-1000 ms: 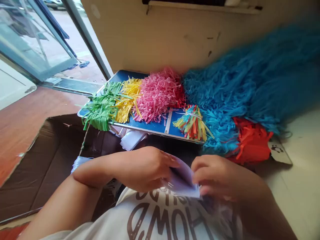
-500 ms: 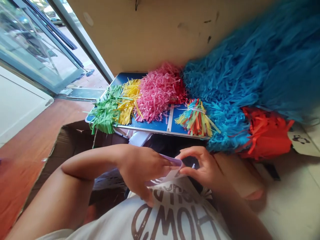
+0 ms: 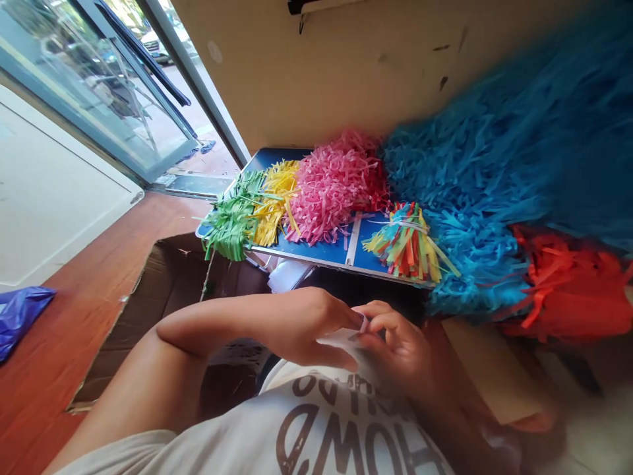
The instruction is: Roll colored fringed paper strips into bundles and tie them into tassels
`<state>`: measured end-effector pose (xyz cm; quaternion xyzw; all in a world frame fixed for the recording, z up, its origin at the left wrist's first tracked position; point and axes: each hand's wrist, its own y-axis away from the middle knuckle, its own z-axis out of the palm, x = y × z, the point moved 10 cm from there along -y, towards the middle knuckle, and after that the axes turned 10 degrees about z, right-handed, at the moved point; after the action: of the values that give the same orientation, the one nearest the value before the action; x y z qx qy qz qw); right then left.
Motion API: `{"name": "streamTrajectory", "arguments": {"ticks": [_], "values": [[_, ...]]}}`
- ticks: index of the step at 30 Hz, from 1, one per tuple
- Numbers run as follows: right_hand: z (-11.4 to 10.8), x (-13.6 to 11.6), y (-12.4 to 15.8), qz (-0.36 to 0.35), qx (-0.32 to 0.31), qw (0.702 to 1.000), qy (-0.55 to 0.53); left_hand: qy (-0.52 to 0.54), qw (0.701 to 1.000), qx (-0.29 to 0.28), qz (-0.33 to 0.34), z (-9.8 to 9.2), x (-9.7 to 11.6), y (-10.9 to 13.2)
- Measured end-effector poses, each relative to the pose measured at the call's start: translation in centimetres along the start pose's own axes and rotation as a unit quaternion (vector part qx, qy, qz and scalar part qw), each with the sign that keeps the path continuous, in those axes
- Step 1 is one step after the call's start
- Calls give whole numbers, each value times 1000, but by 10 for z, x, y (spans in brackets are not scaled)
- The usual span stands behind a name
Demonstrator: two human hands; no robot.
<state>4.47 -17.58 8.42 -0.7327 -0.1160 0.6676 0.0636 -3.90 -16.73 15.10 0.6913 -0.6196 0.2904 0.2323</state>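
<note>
A thin pale purple sheet (image 3: 341, 338) is held low in front of my shirt, its edge curled between my two hands. Whether it is paper or plastic I cannot tell. My left hand (image 3: 309, 330) reaches across from the left, its fingers bent around the sheet and partly hidden by it. At the sheet's right end, my right hand (image 3: 398, 343) pinches the curled edge with thumb and fingers. Just beyond the hands, a bundle of multicoloured paper strips (image 3: 408, 244), tied with a white band, lies on a blue folding table (image 3: 311, 249).
Heaps of green (image 3: 232, 218), yellow (image 3: 277, 204), pink (image 3: 329, 191) and blue shredded paper (image 3: 484, 171) line the table and wall. Red paper strips (image 3: 578, 284) lie at the right. A cardboard box (image 3: 163, 277) stands below left; a purple bag (image 3: 22, 316) lies on the floor.
My hands have drawn closer together, and less of the purple sheet shows between them. The view has swung left, bringing the purple bag on the floor into sight.
</note>
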Motion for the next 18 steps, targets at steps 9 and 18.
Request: {"name": "streamTrajectory", "arguments": {"ticks": [9,18], "values": [[2,-5,5,-31,43,998,26,-69,991,102,-53,-17,-4,19],[5,-20,2,-65,47,977,198,-31,991,125,-44,-22,-13,20]]}}
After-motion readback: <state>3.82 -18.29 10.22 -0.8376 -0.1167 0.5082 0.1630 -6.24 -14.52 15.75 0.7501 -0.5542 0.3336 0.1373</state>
